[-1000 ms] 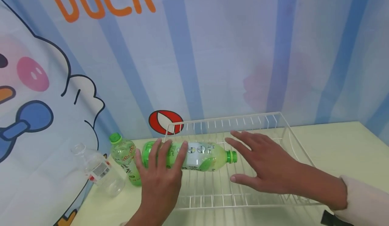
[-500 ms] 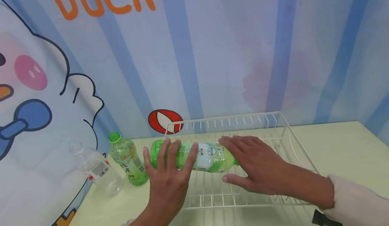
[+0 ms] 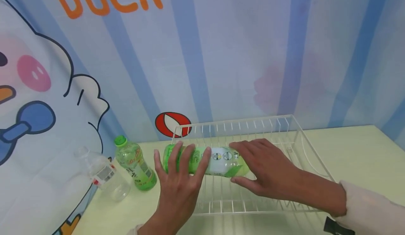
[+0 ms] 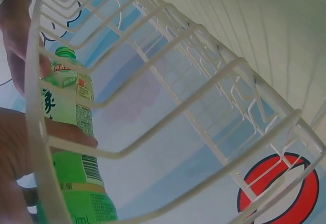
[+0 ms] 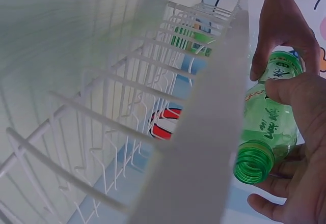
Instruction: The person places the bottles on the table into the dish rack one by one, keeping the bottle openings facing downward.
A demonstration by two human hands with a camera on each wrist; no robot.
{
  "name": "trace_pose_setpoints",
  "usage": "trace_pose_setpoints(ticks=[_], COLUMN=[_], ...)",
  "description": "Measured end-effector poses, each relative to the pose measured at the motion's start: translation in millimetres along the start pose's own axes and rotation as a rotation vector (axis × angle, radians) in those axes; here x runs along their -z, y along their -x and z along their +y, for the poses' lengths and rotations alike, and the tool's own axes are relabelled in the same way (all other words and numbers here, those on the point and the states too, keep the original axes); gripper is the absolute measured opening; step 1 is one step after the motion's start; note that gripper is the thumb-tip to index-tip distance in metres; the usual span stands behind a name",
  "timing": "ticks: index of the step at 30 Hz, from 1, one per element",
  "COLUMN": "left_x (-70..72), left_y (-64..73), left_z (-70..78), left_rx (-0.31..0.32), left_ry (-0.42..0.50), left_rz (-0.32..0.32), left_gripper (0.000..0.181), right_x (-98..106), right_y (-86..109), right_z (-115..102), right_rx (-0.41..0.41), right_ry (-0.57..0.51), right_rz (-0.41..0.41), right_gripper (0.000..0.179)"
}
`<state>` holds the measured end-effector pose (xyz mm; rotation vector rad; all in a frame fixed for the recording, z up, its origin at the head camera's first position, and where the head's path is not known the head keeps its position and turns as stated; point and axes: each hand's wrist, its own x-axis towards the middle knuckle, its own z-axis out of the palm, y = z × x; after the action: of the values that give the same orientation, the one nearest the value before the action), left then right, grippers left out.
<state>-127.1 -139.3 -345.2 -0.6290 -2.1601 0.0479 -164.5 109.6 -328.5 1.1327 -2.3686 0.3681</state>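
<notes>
A green plastic drink bottle (image 3: 219, 163) with a pale label lies sideways in both my hands, above the front part of a white wire rack (image 3: 246, 212). My left hand (image 3: 180, 196) holds its base end, fingers over the top; the left wrist view shows the thumb across the bottle (image 4: 84, 198). With my right hand (image 3: 269, 168) I grip the shoulder end, thumb on the near side. In the head view that hand hides the neck. The right wrist view shows the bottle's green ridged mouth end (image 5: 253, 163).
Left of the rack, a second green bottle (image 3: 136, 164) with a green cap stands upright. Beside it is a clear bottle (image 3: 107, 177) with a small label. The rack sits on a pale yellow table (image 3: 354, 150) against a printed cloth backdrop (image 3: 234, 52).
The bottle and my left hand have shifted right. My right hand, apart from the neck at first, has moved left and taken hold of that end.
</notes>
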Motion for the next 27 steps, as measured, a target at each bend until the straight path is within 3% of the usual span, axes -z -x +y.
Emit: trace_pose_setpoints(ticks=[3, 6, 10, 14, 18, 27], left_x=[0.2, 1.3, 5.3, 10.9, 15.1, 19.3], left_y=[-0.3, 0.7, 2.2, -1.2, -5.7, 0.6], left_z=[-2.6, -6.3, -15.8, -27.6, -37.0, -45.9], left_rx=[0.016, 0.066, 0.172, 0.3, 0.433, 0.726], left_ry=[0.015, 0.093, 0.265, 0.475, 0.677, 0.996], left_rz=[0.006, 0.023, 0.04, 0.033, -0.013, -0.151], left_gripper=[0.08, 0.088, 0.1, 0.1, 0.094, 0.08], right_x=[0, -1, -3, -4, -4, -6], right_y=[0.9, 2.4, 3.8, 4.9, 6.5, 4.7], right_z=[1, 1, 1, 2, 2, 2], right_rx=[0.008, 0.007, 0.002, 0.002, 0.002, 0.0], right_ry=[0.003, -0.001, -0.002, -0.008, -0.013, -0.016], right_rz=[0.015, 0.019, 0.025, 0.044, 0.062, 0.069], right_gripper=[0.072, 0.071, 0.071, 0.072, 0.071, 0.071])
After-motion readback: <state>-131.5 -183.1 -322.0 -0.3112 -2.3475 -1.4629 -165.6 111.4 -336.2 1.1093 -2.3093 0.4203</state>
